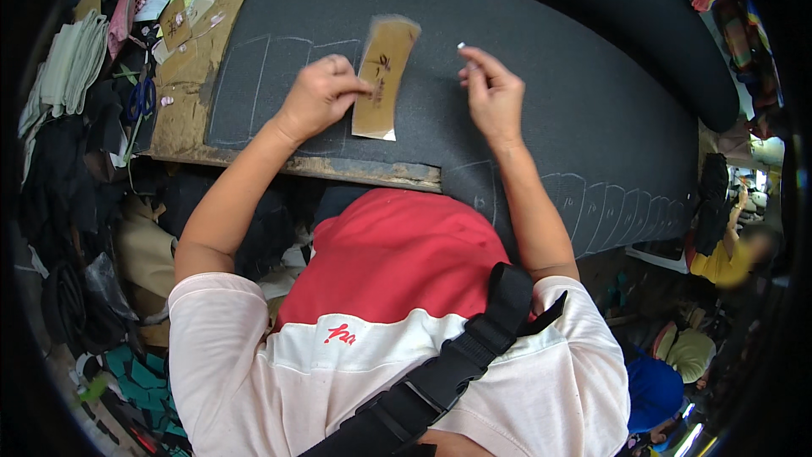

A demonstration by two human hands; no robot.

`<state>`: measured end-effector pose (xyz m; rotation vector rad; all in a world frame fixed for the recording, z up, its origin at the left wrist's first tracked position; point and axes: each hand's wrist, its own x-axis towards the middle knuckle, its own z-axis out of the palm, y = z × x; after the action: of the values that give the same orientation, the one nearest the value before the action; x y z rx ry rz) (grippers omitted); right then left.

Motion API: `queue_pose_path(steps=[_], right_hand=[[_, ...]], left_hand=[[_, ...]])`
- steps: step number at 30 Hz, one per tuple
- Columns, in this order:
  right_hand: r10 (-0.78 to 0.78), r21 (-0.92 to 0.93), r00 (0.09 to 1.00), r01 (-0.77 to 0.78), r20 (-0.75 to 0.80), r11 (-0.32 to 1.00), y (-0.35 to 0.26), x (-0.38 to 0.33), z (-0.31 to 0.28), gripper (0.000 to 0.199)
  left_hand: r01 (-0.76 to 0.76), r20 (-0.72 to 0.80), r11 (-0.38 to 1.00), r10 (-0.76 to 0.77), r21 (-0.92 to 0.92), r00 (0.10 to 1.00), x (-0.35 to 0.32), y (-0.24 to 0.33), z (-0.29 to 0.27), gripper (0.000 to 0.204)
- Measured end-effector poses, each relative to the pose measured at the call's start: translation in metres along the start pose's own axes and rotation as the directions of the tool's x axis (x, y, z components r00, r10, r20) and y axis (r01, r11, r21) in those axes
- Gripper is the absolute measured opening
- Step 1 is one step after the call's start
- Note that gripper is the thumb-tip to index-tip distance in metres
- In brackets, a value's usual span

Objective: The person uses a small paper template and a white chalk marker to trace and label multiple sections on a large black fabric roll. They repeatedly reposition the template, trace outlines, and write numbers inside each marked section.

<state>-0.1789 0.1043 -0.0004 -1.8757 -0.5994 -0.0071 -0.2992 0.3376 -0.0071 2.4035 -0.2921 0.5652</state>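
Dark grey sheet material [524,118] covers the worktop [182,118], faintly chalked with outlines. Right hand [493,95], its grip pinched shut on a small white chalk piece [462,47], hovers just right of the tan cardboard template [382,76]. That template's long axis runs away from the body, pressed flat at its left edge by the closed left hand [320,95].

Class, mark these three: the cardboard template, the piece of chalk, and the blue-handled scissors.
cardboard template [382,76], head view, middle of the card.
piece of chalk [462,46], head view, white tip above the right hand's fingers.
blue-handled scissors [140,99], head view, handle loops.
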Motion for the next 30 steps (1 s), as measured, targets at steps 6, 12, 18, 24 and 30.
queue_pose_path(steps=[6,12,18,24,30], right_hand=[[-0.275,-0.127,0.935,0.308,0.223,0.943,0.022,-0.02,0.038,0.036],[-0.293,-0.138,0.852,0.384,0.433,0.913,0.012,-0.038,0.049,0.053],[-0.077,-0.098,0.98,0.096,0.182,0.991,0.011,0.001,0.051,0.018],[-0.077,-0.224,0.95,0.149,0.304,0.963,0.013,0.056,0.09,0.022],[-0.072,-0.352,0.905,0.236,0.42,0.906,0.004,0.068,0.113,0.021]], left_hand=[[0.233,0.235,0.902,-0.331,0.363,0.914,-0.019,-0.012,0.008,0.044],[0.317,0.338,0.835,-0.488,0.45,0.805,-0.012,-0.016,0.009,0.093],[0.285,0.362,0.844,-0.467,0.453,0.807,-0.016,-0.014,0.007,0.093],[0.309,0.289,0.834,-0.468,0.456,0.835,-0.018,-0.013,0.012,0.091],[0.355,0.265,0.815,-0.506,0.457,0.821,-0.016,-0.011,0.013,0.088]])
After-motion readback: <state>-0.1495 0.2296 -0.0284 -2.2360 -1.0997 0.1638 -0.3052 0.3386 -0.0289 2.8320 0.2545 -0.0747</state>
